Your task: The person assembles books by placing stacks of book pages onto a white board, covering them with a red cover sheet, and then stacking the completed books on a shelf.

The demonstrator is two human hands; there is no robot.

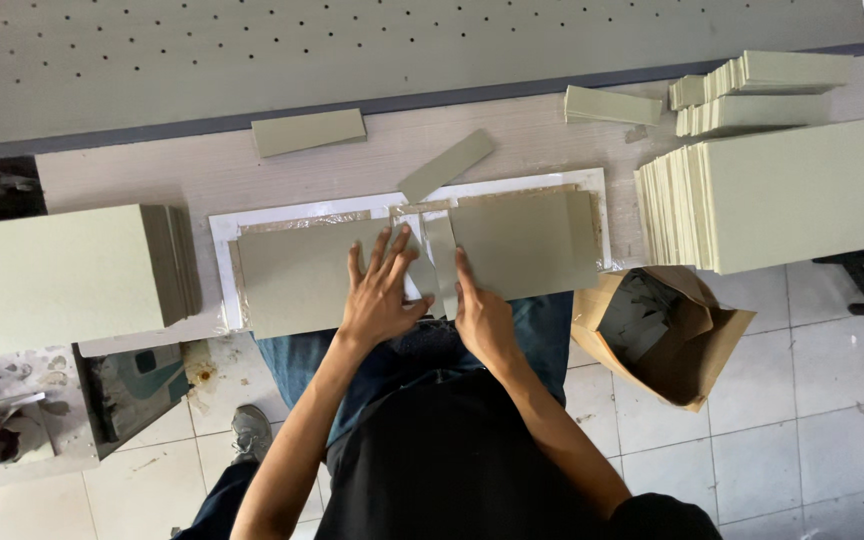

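Both flat hands, left [380,296] and right [480,312], gripping nothing, part-hiding narrow spine strip [439,262].

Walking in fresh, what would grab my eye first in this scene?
Probably the two hands pressed flat at the table's near edge: the left hand spread over a grey-green board, the right hand beside a narrow strip between two boards. Next, the tall stacks of matching boards, one at far left and a fanned one at right.

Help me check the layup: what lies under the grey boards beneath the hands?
A white sheet shows around the left board and right board, with shiny film at the edges. Its middle is covered.
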